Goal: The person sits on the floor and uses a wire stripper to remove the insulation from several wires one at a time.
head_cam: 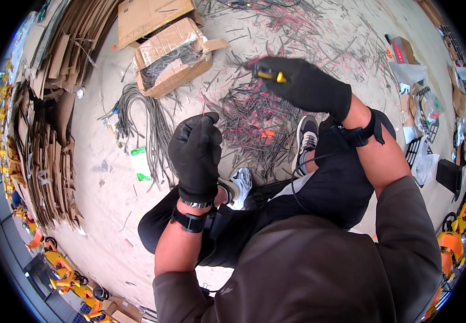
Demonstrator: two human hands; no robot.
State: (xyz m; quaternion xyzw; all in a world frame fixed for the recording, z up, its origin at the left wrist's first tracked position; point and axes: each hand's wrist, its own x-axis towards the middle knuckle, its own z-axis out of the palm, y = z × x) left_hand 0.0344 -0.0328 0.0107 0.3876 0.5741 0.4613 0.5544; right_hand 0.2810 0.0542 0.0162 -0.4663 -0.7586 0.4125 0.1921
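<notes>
In a black glove, my left hand (196, 151) pinches a thin red wire (203, 105) between thumb and forefinger, its end sticking up above the fingertips. My right hand (303, 85), gloved too, is closed around a hand tool with yellow-and-black handles (272, 76). Blur and the fingers hide the tool's jaws, so its exact kind is unclear. Below and between both hands lies a heap of black and red cable scraps (253, 133) on the concrete floor. A bundle of long grey cables (152, 121) curves along the floor to the left of my left hand.
An open cardboard box (196, 70) holding clear plastic and dark strands stands beyond the cables. Flattened cardboard (51, 177) is stacked at left. A green-and-white packet (141, 163) lies near my left hand. Plastic bags (410, 72) and a black box (448, 176) are at right.
</notes>
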